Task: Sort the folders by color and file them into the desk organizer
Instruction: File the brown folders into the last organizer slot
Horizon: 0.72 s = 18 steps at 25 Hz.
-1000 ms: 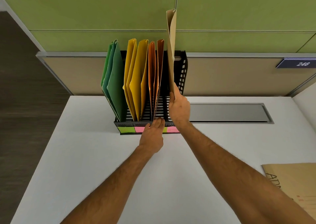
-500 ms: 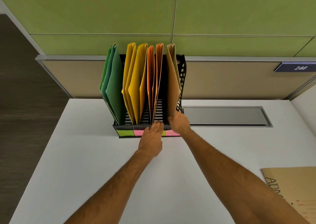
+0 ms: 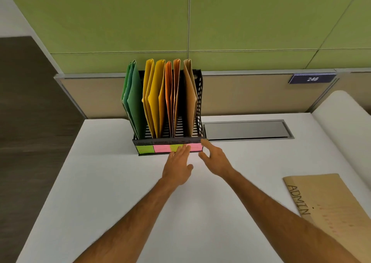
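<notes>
The black mesh desk organizer (image 3: 199, 94) stands at the back of the white desk. It holds green folders (image 3: 133, 98) in the left slot, then yellow folders (image 3: 154, 98), orange folders (image 3: 173, 94) and one brown folder (image 3: 189, 98) in the rightmost slot. Green and pink sticky labels (image 3: 160, 148) run along its front lip. My left hand (image 3: 178, 166) lies flat with fingertips on the front lip. My right hand (image 3: 213, 159) hovers open just right of it, holding nothing. Another brown folder (image 3: 337, 212) marked ADMIN lies flat at the right.
A grey cable hatch (image 3: 247, 130) is set into the desk right of the organizer. A green partition wall (image 3: 241, 22) stands behind, with a number plate (image 3: 312, 79) reading 246. The desk's left edge drops to dark floor (image 3: 30, 122).
My right hand lowered the brown folder into the rightmost slot, let go and drew back. My left hand stayed at the organizer's front lip.
</notes>
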Available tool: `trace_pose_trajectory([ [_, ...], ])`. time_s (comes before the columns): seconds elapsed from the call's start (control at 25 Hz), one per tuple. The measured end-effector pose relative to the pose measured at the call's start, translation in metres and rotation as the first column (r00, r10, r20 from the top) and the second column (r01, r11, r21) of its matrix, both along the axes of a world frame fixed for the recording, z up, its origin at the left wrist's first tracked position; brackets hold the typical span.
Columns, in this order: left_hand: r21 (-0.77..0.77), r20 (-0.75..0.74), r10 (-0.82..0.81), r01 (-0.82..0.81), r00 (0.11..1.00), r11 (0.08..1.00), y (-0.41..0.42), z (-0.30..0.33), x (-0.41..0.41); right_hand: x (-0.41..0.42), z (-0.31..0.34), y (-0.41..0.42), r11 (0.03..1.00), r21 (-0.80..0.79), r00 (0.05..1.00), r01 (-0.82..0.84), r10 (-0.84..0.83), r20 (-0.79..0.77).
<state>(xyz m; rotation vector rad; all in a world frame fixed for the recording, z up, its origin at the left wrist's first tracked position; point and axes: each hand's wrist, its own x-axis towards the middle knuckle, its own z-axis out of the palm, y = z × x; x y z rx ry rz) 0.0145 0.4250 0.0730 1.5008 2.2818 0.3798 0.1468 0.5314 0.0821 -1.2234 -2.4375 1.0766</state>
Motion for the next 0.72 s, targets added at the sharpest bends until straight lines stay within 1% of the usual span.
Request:
trace_pose_trajectory([
  [0.24, 0.004, 0.121, 0.033, -0.034, 0.992, 0.999, -0.059, 0.001, 0.075, 0.088, 0.001, -0.053, 0.999, 0.027, 0.999, 0.037, -0.036, -0.016],
  [0.4, 0.008, 0.160, -0.015, 0.014, 0.987, 1.000, -0.079, -0.010, 0.127, 0.155, -0.005, -0.076, 0.997, 0.043, 0.998, 0.067, -0.066, -0.020],
  [0.52, 0.003, 0.179, -0.050, 0.051, 0.983, 0.999, -0.084, -0.013, 0.165, 0.211, -0.012, -0.081, 0.994, 0.052, 0.995, 0.101, -0.101, 0.011],
  [0.72, 0.000, 0.215, -0.099, 0.101, 0.972, 0.995, -0.086, -0.017, 0.224, 0.309, -0.030, -0.079, 0.980, -0.013, 0.978, 0.197, -0.196, 0.066],
])
